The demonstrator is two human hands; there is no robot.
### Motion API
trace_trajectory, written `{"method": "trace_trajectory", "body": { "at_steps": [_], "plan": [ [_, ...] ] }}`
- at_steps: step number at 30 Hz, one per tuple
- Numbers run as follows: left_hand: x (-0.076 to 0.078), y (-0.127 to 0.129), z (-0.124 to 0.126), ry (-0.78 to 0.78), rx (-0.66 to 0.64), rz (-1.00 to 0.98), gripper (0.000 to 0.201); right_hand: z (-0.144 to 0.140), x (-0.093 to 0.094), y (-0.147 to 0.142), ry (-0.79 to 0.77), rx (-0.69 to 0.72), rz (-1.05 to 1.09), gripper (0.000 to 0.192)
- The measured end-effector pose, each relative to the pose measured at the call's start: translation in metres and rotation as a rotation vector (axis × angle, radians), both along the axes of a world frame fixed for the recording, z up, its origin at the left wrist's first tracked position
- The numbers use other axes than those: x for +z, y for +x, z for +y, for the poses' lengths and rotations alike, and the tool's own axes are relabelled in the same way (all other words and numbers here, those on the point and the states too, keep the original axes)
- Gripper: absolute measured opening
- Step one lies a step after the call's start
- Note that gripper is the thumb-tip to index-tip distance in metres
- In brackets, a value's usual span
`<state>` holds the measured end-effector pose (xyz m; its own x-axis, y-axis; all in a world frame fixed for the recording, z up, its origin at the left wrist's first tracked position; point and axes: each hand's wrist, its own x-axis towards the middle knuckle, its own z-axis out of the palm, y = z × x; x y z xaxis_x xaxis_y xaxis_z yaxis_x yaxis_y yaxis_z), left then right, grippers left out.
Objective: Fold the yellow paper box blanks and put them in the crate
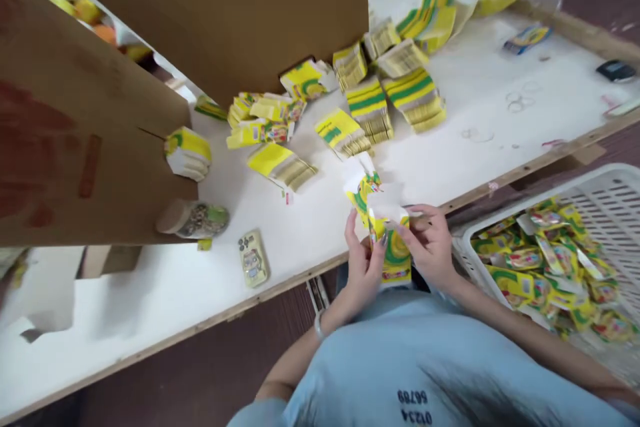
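Note:
My left hand (pixel 364 260) and my right hand (pixel 431 245) both grip a small yellow and green carton (pixel 395 248) just past the near edge of the white table (pixel 500 127). Its white flaps stand open at the top. A second, similar carton (pixel 361 188) lies on the table just beyond my fingers. Stacks of flat yellow-green cartons (pixel 370 103) are spread over the middle of the table, with a few folded ones (pixel 265 120) to the left.
A large brown cardboard box (pixel 100 120) stands at the left, a small carton (pixel 189 153) at its flap. A jar (pixel 195 219) and a phone (pixel 253 258) lie near the front edge. A white plastic basket (pixel 615 193) at the right holds several finished cartons.

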<state>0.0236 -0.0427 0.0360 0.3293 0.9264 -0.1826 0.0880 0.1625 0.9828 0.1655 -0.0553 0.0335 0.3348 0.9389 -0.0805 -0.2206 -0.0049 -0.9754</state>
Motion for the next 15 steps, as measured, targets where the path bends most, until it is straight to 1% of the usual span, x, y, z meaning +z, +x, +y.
{"method": "trace_trajectory", "body": {
  "at_steps": [1,3,6,7,8,10,11,12,14,15],
  "plan": [
    [0.001,-0.006,-0.006,-0.034,-0.028,0.003,0.084,-0.005,0.0,0.001,-0.026,0.038,-0.015,0.039],
    [0.003,-0.018,-0.012,-0.105,-0.113,0.024,0.074,-0.011,-0.002,0.006,-0.071,0.159,-0.073,0.034],
    [0.006,-0.028,-0.01,-0.166,-0.247,0.048,0.055,-0.014,-0.008,0.016,-0.09,0.328,-0.204,0.037],
    [0.005,-0.029,-0.008,-0.154,-0.275,0.06,0.048,-0.014,-0.01,0.018,-0.081,0.338,-0.244,0.038],
    [0.004,-0.029,-0.005,-0.118,-0.283,0.073,0.045,-0.014,-0.013,0.021,-0.065,0.31,-0.278,0.038],
    [0.001,-0.028,-0.002,-0.025,-0.264,0.088,0.044,-0.014,-0.017,0.025,-0.031,0.213,-0.347,0.032],
    [-0.002,-0.028,-0.001,0.009,-0.248,0.087,0.048,-0.014,-0.02,0.028,-0.002,0.188,-0.385,0.03],
    [-0.004,-0.028,0.0,0.032,-0.247,0.079,0.055,-0.013,-0.022,0.032,0.053,0.201,-0.421,0.029],
    [-0.007,-0.03,0.003,0.05,-0.284,0.045,0.065,-0.012,-0.024,0.04,0.231,0.328,-0.466,0.035],
    [-0.006,-0.031,0.004,0.057,-0.304,0.034,0.066,-0.012,-0.024,0.044,0.313,0.402,-0.467,0.039]
  ]
}}
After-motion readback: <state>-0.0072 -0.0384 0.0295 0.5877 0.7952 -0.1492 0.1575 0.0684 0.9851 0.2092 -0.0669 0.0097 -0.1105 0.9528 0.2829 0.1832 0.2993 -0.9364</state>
